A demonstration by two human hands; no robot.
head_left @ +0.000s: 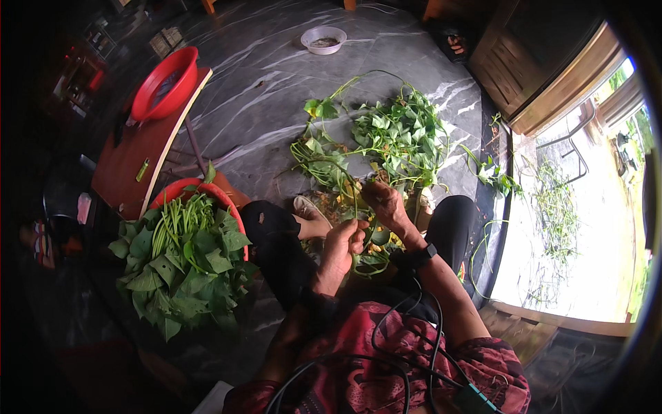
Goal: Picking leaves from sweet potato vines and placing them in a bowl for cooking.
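Observation:
Between my knees, my left hand has its fingers closed around a green vine stem. My right hand is just above and to the right of it, fingers bent near the same vine; whether it grips anything is hidden. Under and around both hands lie green stems and yellowed leaves. Beyond them a heap of leafy green vines spreads over the floor. To my left a red basin is piled with picked leaves and a bunch of pale green stalks.
A reddish-brown table at the left bears a red plastic basin and a green lighter. A white bowl stands on the dark marbled floor. Loose vines lie outside the wooden doorway at the right. Black cables hang across my shirt.

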